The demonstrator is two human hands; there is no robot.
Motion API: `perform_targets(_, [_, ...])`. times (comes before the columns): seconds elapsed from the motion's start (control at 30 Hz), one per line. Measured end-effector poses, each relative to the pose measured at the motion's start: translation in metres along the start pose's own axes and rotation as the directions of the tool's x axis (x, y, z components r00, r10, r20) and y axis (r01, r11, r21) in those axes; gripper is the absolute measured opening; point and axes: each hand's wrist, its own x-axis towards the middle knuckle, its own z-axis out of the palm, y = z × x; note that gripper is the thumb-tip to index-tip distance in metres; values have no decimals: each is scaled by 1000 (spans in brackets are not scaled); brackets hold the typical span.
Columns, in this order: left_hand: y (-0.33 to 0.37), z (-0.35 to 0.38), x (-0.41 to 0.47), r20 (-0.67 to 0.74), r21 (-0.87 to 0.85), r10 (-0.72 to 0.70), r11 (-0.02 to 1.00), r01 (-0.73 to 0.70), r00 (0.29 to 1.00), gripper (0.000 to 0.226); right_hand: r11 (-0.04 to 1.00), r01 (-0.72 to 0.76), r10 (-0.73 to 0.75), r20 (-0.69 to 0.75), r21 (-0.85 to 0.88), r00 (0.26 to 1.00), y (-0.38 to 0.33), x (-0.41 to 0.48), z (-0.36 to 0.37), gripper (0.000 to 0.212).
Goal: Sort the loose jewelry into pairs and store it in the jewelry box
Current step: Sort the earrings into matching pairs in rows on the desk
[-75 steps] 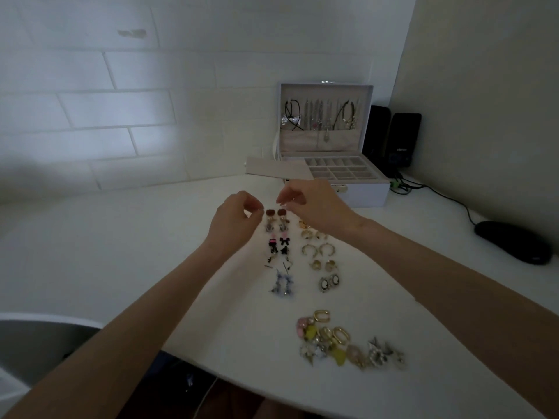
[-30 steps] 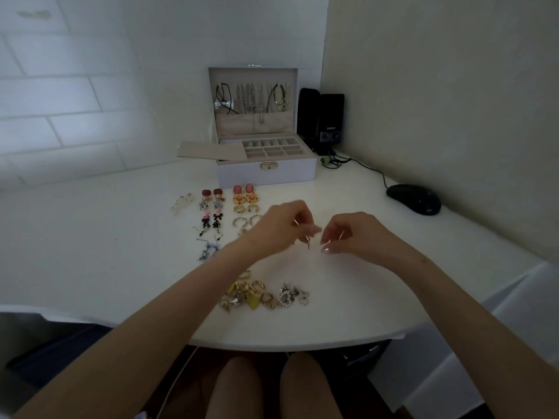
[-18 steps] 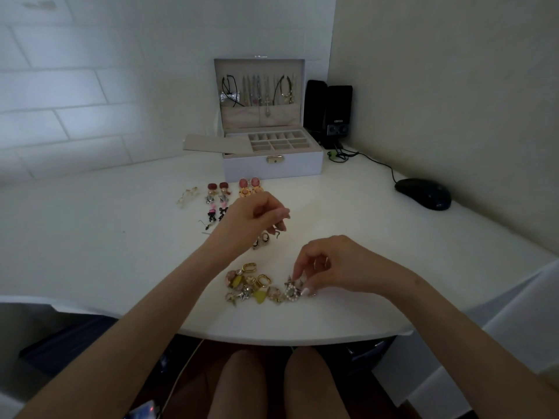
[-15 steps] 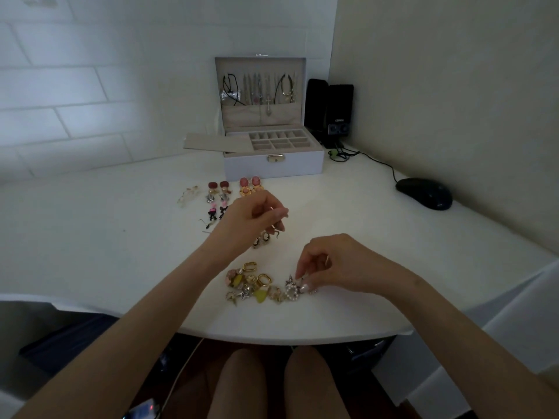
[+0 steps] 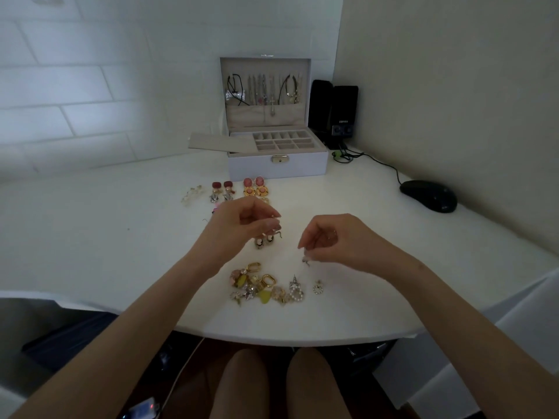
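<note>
left hand (image 5: 239,225): bare; slim, long fingers; long nails (image 5: 276,227) with a pale, glossy finish
right hand (image 5: 335,240): bare; slim fingers; long pale nail at a fingertip; faint glint on one finger, too small to tell what
left forearm (image 5: 145,313): bare, slender
right forearm (image 5: 438,297): bare, slender
legs (image 5: 242,385): two bare thighs below the near edge of the table (image 5: 90,252)

With forearms extended, the left hand (image 5: 242,225) pinches a silver piece (image 5: 273,217) and the right hand (image 5: 335,240) a small earring (image 5: 306,260).
</note>
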Motion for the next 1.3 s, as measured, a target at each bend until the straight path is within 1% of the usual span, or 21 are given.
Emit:
perform_targets(0.1, [-3, -14, -4, -45, 51, 18, 999, -16, 999, 7, 999, 35, -34, -31, 35, 999, -10, 14, 0, 14])
perform_targets(0.17, [-8, -27, -7, -92, 81, 20, 997, -12, 996, 5, 995, 16, -14, -21, 98, 1000, -16, 27, 6, 16])
perform_targets(0.2, [-11, -33, -8, -117, 91, 15, 996, -4, 993, 4, 995, 1, 1, -17, 100, 1000, -18, 33, 9, 16])
perform_targets(0.23, [-14, -39, -9, -139, 99, 6, 995, 8, 990, 4, 997, -12, 14, -26, 73, 1000, -19, 39, 11, 16])
perform_targets(0.33, [-25, -50, -15, -187, 116, -19, 992, 41, 982, 3, 997, -33, 25, -105, -76, 994, -18, 49, 6, 14])
perform_targets(0.37, [-28, -52, -16, -194, 120, -22, 992, 46, 981, 3, 994, -30, 19, -105, -109, 994, -18, 49, 2, 13])
perform_targets(0.57, [-34, -48, -15, -163, 122, -25, 991, 45, 986, 7, 956, 39, -10, 100, -290, 995, -17, 46, 18, 13])
perform_targets(0.67, [-34, -45, -15, -150, 122, -20, 992, 38, 989, 5, 950, 59, -26, 111, -308, 993, -11, 51, 30, 12])
perform_targets(0.83, [-34, -42, -17, -126, 135, -12, 990, 29, 992, 5, 961, 87, -57, 120, -263, 991, -5, 50, 37, 10])
perform_targets(0.93, [-35, -40, -16, -126, 127, -11, 991, 27, 992, 4, 969, 80, -53, 120, -234, 991, -5, 48, 32, 20])
perform_targets(1.0, [-35, -39, -15, -121, 124, -10, 992, 25, 993, 5, 975, 103, -73, 155, -197, 985, -7, 48, 31, 30])
perform_targets(1.03, [-35, -38, -15, -117, 122, -9, 992, 23, 993, 5, 973, 118, -84, 175, -196, 981, -7, 48, 32, 30])
perform_targets(1.17, [-33, -37, -15, -102, 109, 2, 994, 10, 995, 7, 959, 128, -81, 191, -252, 978, -7, 50, 38, 15])
perform_targets(1.3, [-35, -39, -16, -100, 131, 15, 991, -2, 995, 8, 967, 111, -73, 169, -229, 983, -7, 47, 38, 12])
